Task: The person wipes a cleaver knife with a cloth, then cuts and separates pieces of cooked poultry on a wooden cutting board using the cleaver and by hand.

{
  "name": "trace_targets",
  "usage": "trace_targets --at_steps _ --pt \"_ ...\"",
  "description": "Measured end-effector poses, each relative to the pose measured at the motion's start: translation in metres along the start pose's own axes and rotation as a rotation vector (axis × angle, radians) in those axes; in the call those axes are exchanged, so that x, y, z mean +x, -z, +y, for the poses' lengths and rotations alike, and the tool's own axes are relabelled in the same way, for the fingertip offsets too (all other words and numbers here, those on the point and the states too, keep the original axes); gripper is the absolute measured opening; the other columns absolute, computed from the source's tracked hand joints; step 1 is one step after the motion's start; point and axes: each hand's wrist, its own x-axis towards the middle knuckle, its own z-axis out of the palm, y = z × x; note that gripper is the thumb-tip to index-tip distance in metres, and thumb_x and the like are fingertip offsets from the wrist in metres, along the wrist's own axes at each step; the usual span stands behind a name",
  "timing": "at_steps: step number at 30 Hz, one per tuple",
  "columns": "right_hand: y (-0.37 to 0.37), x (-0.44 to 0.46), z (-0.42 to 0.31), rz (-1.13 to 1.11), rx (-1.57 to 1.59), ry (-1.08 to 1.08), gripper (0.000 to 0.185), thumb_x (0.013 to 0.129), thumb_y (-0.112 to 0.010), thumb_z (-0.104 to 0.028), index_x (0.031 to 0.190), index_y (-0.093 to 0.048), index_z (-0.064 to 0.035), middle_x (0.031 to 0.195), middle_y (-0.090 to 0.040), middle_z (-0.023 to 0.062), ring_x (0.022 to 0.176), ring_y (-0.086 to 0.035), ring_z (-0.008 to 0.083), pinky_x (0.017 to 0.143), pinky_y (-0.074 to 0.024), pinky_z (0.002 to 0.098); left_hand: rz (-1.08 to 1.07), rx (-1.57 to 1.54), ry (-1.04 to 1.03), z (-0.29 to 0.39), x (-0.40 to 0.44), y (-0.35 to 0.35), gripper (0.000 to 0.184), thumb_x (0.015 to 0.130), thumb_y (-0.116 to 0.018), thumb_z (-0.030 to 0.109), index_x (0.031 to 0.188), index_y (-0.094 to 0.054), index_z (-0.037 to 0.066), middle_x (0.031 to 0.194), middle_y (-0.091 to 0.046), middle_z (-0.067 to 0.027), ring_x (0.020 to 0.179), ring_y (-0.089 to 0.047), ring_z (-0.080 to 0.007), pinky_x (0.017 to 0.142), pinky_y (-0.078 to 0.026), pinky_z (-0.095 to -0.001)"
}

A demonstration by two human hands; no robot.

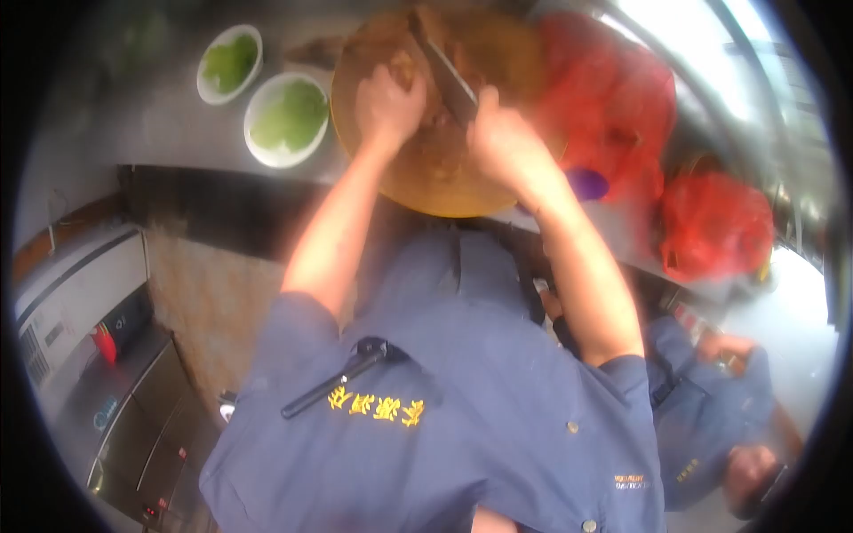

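My right hand [506,138] is closed around the handle of a knife [453,78], whose blade slants up and to the left over a round yellowish-brown chopping board [435,197]. On the left side of the board, my left hand [389,105] is curled around a brownish piece of food [404,68], close to the blade. Pinkish-brown food lies by the blade tip, and small scraps are scattered on the board. Blur hides what kind of food it is. Two white bowls with green contents, a nearer bowl [287,160] and a farther bowl [204,89], stand left of the board.
Right of the board lie a large red plastic bag [613,98] and a smaller red bag [715,226], with a purple object [586,185] between board and bags. Another person [711,391] in dark blue is close at my right. Steel cabinets [147,426] stand lower left.
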Motion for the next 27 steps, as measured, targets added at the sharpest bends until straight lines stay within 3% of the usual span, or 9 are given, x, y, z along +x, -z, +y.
trace_targets --at_steps 2,4,8,14,18,21,23,27 --pt "0.003 -0.012 -0.013 0.070 -0.065 0.098 0.026 0.095 -0.055 0.000 0.118 -0.045 0.0056 0.097 -0.072 0.0364 0.095 -0.073 0.0548 0.083 -0.0603 0.0598 0.101 0.019 0.020 0.014 0.007 0.014 0.055 0.093 -0.068 0.052 0.099 -0.074 -0.002 0.090 -0.076 -0.0276 0.090 -0.074 -0.0467 0.083 -0.058 -0.0527" --pt "-0.023 0.055 -0.002 0.051 -0.012 0.031 0.025 0.097 -0.052 -0.002 0.120 -0.044 0.0042 0.096 -0.072 0.0363 0.096 -0.072 0.0557 0.084 -0.0593 0.0617 0.100 -0.023 0.052 -0.003 0.055 -0.024 0.053 0.093 -0.069 0.050 0.100 -0.075 -0.002 0.090 -0.076 -0.0267 0.090 -0.074 -0.0463 0.083 -0.058 -0.0522" --pt "-0.050 0.075 0.009 0.104 0.076 0.032 0.025 0.102 -0.052 -0.008 0.124 -0.043 0.0016 0.098 -0.072 0.0360 0.096 -0.071 0.0572 0.085 -0.0570 0.0646 0.056 -0.138 0.083 -0.007 0.052 -0.027 0.049 0.091 -0.072 0.047 0.099 -0.077 -0.001 0.091 -0.078 -0.0242 0.091 -0.075 -0.0439 0.083 -0.058 -0.0508" --pt "-0.066 0.072 0.031 0.203 0.167 0.080 0.030 0.109 -0.055 -0.024 0.125 -0.044 -0.0007 0.094 -0.071 0.0362 0.093 -0.068 0.0584 0.081 -0.0530 0.0659 0.094 -0.316 0.084 -0.033 0.050 -0.027 0.041 0.092 -0.073 0.040 0.095 -0.075 -0.001 0.083 -0.076 -0.0225 0.085 -0.076 -0.0424 0.077 -0.057 -0.0479" --pt "-0.060 0.065 0.041 0.235 0.245 0.133 0.030 0.108 -0.058 -0.023 0.123 -0.045 -0.0008 0.094 -0.071 0.0366 0.091 -0.068 0.0592 0.082 -0.0527 0.0654 0.103 -0.444 0.044 -0.045 0.036 -0.024 0.043 0.094 -0.072 0.040 0.096 -0.074 -0.002 0.081 -0.075 -0.0234 0.084 -0.076 -0.0417 0.077 -0.057 -0.0467" --pt "-0.058 0.057 0.034 0.236 0.197 0.182 0.028 0.108 -0.058 -0.023 0.122 -0.046 -0.0016 0.092 -0.071 0.0356 0.090 -0.068 0.0585 0.080 -0.0533 0.0654 0.158 -0.351 -0.077 -0.055 0.038 -0.026 0.047 0.096 -0.070 0.042 0.094 -0.074 -0.005 0.086 -0.076 -0.0248 0.089 -0.076 -0.0430 0.080 -0.057 -0.0485" --pt "-0.050 0.044 0.023 0.292 0.139 0.147 0.025 0.108 -0.058 -0.021 0.120 -0.046 -0.0022 0.089 -0.071 0.0341 0.088 -0.068 0.0575 0.077 -0.0535 0.0659 -0.098 -0.267 -0.014 -0.082 0.054 -0.045 0.051 0.098 -0.068 0.044 0.102 -0.073 -0.006 0.097 -0.078 -0.0256 0.101 -0.075 -0.0441 0.088 -0.057 -0.0486" --pt "-0.038 0.025 0.005 0.381 0.138 0.143 0.023 0.108 -0.058 -0.020 0.117 -0.046 -0.0032 0.086 -0.070 0.0319 0.084 -0.069 0.0563 0.074 -0.0538 0.0660 -0.187 -0.373 0.090 -0.061 0.042 -0.015 0.056 0.099 -0.067 0.046 0.117 -0.070 -0.007 0.111 -0.077 -0.0280 0.114 -0.072 -0.0448 0.097 -0.055 -0.0476"
